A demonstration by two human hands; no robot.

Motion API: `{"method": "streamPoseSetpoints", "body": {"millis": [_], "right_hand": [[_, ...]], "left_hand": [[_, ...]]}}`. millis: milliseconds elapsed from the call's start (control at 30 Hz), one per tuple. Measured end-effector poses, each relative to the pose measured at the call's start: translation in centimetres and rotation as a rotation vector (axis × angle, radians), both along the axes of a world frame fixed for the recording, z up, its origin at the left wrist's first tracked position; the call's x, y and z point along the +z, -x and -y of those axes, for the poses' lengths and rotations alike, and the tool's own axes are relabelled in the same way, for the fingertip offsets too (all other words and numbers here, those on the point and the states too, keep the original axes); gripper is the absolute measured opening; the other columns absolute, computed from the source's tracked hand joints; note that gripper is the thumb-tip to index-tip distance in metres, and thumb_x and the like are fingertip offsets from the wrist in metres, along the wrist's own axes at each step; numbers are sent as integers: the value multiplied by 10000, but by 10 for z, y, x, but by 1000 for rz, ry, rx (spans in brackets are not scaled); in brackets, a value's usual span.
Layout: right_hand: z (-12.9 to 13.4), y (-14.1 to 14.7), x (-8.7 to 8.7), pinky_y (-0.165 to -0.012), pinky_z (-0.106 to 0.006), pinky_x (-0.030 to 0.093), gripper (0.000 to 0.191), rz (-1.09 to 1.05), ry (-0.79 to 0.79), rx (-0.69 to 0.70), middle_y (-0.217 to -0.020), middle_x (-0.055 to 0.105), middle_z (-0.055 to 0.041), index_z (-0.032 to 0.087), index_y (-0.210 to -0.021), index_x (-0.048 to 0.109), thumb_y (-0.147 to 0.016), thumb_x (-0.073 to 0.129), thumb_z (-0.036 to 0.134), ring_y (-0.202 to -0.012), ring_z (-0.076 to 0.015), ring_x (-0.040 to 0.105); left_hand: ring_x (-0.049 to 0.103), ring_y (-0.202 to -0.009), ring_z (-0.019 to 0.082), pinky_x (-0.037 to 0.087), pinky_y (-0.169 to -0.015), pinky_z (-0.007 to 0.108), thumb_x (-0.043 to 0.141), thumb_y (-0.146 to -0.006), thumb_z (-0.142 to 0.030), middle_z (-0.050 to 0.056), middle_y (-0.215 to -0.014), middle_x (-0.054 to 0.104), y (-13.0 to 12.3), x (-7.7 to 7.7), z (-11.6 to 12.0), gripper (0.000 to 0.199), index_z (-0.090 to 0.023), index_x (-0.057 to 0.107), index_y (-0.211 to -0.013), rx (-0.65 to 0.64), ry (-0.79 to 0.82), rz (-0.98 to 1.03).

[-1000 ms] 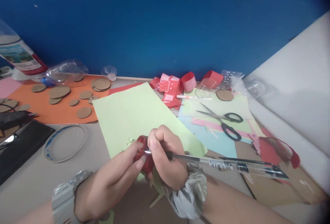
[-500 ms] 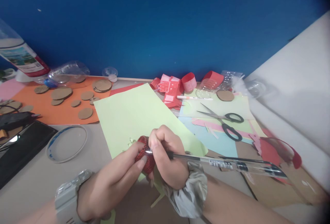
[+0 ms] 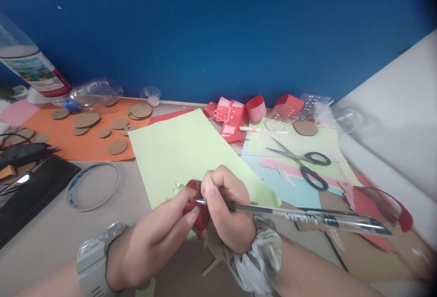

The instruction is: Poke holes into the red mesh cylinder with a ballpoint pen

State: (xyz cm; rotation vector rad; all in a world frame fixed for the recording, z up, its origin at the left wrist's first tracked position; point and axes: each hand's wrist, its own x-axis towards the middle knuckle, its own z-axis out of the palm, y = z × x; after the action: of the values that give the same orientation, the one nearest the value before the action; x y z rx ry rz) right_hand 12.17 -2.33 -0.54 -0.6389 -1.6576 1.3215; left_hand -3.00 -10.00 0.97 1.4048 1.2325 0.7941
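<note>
A small red ring-like piece with dark marks (image 3: 202, 217) is pinched between the thumb and fingers of my left hand (image 3: 150, 238). My right hand (image 3: 227, 208) is closed around a clear-barrelled pen (image 3: 283, 213), whose metal tip touches or nearly touches the red piece; which of the two is not clear. The pen's long barrel points to the right. Beneath and behind both hands lies a pale green sheet (image 3: 177, 151), with small green scraps beside my left fingers.
Black-handled scissors (image 3: 300, 156) lie on coloured papers at the right. Cardboard discs (image 3: 86, 120) rest on an orange sheet (image 3: 68, 144) at the left, near a roll of tape (image 3: 93, 186) and a large bottle (image 3: 41, 74). Red paper pieces (image 3: 232, 117) stand by the blue wall.
The whole view has shifted slightly, so most things appear a little further right. Both hands keep the same hold on the red piece and the pen.
</note>
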Motion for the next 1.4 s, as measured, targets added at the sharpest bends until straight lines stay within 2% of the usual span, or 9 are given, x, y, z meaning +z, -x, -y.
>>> {"method": "streamPoseSetpoints", "body": {"millis": [267, 533, 767, 933, 1267, 1400], "right_hand": [[0, -1, -1, -500, -246, 307, 263, -13, 11, 27, -624, 361, 63, 228, -743, 418, -1000, 465, 198, -529, -97, 341], [-1, -2, -2, -497, -241, 311, 253, -24, 41, 53, -608, 382, 68, 230, -761, 424, -1007, 477, 202, -514, -93, 347], [-1, -3, -3, -476, -233, 313, 241, -24, 81, 73, -601, 405, 69, 234, -773, 433, -1006, 490, 213, -501, -93, 352], [-2, -2, -1, -502, -244, 320, 243, -8, 27, 22, -609, 377, 65, 229, -742, 426, -978, 476, 193, -520, -95, 351], [-1, 0, 1, -495, -242, 311, 249, -28, 60, 19, -611, 375, 70, 224, -740, 431, -982, 485, 193, -511, -85, 349], [0, 0, 2, -493, -242, 302, 251, -36, 59, 16, -610, 361, 72, 224, -737, 430, -980, 485, 193, -512, -85, 337]], "left_hand": [[538, -916, 200, 452, -815, 307, 326, -1113, -333, 18, -950, 574, 1, 0, 2, 249, -232, 487, -952, -11, 29, 17], [519, -848, 180, 462, -804, 296, 330, -1118, -327, 2, -924, 547, 2, -1, 1, 234, -230, 500, -988, -10, 12, 1], [550, -933, 197, 470, -803, 298, 318, -1121, -341, 17, -959, 568, 4, -3, 2, 243, -233, 484, -981, -24, 11, -24], [524, -884, 183, 466, -821, 299, 318, -1124, -343, 5, -934, 542, 3, -2, 1, 243, -234, 482, -983, -23, -4, -31], [522, -904, 188, 452, -797, 296, 312, -1125, -336, 8, -946, 534, 4, -4, 2, 226, -234, 476, -1007, -35, -13, -10], [503, -851, 175, 453, -803, 293, 316, -1125, -325, -5, -916, 516, 3, -2, 2, 236, -233, 491, -996, -46, -15, -13]]}}
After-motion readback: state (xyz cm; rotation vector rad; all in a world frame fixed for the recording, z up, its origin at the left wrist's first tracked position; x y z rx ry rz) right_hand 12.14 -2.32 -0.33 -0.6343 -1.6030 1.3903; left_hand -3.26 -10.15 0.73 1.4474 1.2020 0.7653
